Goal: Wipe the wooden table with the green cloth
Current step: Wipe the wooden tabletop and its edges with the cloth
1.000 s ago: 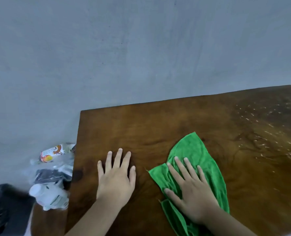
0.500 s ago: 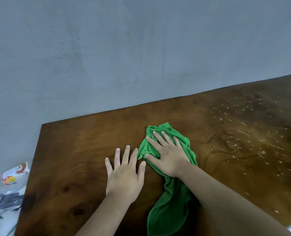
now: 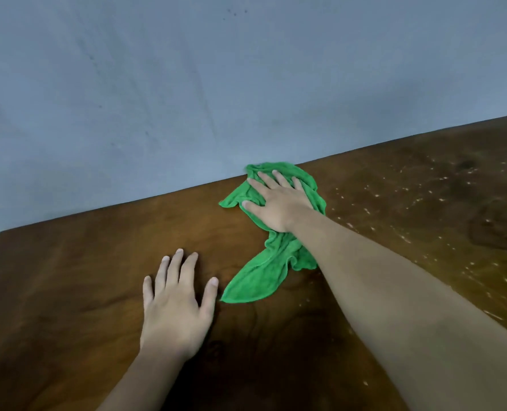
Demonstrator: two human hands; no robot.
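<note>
Green cloth (image 3: 271, 229) at tabletop (image 3: 68, 277) far edge is soft, light, bunches easily; right hand (image 3: 276, 203) fingers flat on top pressing, not gripping; left hand (image 3: 176, 304) splayed, bracing, empty.

two bare forearms — no sleeves, hands (image 3: 175, 307) ringless

Glossy grained wooden table (image 3: 83, 277), fuzzy green cloth (image 3: 255, 280)
</note>
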